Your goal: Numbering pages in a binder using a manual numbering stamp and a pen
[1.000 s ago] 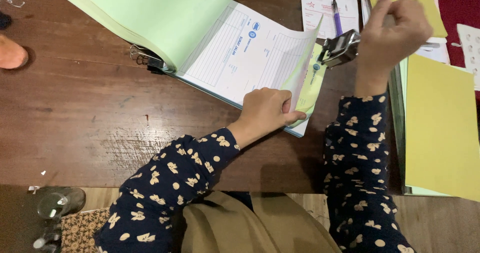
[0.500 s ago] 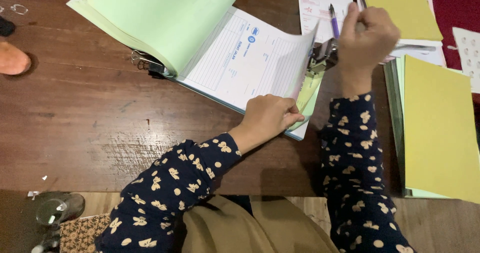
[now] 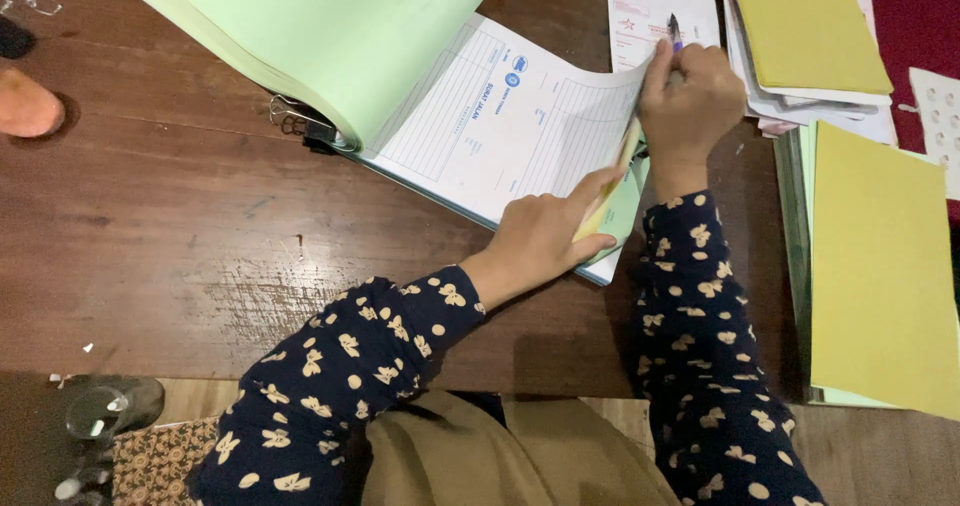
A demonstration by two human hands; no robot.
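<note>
Right hand [image 3: 690, 96] has dropped from up near the top edge 1 s ago to the form pad's [image 3: 480, 126] right edge, and the dark clip-like thing it held then no longer shows. It's now closed into a loose fist w/ a pen [image 3: 673, 28] poking out the top; the knuckles sit against the lifted edge of the white sheet [image 3: 560, 116]. Whether the fingers also pinch that sheet, can't tell from this angle.

Left hand [image 3: 545, 236] has barely shifted. It lies on the pad's lower right corner, fingers half curled, thumb and index nipping the thin edges of the yellow and green copies [image 3: 615, 201] under the white one.

Pad lies open and slanted on the brown table [image 3: 150, 236], mid-frame. A thick wad of green pages [image 3: 340, 36] is folded back to the left over the spine, w/ a binder clip [image 3: 300, 124] beside it.

Handling, as I judge it: sheets are light, thin, floppy. They bow when lifted at 1 edge, crease easily and would tear at the bound side if yanked. Copies tend to cling, so best hold looks like the free right corner, peeling 1 leaf w/ fingertips while the other hand pins the stack flat. The pad itself is thick enough to stay put.

Yellow folders [image 3: 880, 256] and loose papers [image 3: 655, 6] lie to the right.
</note>
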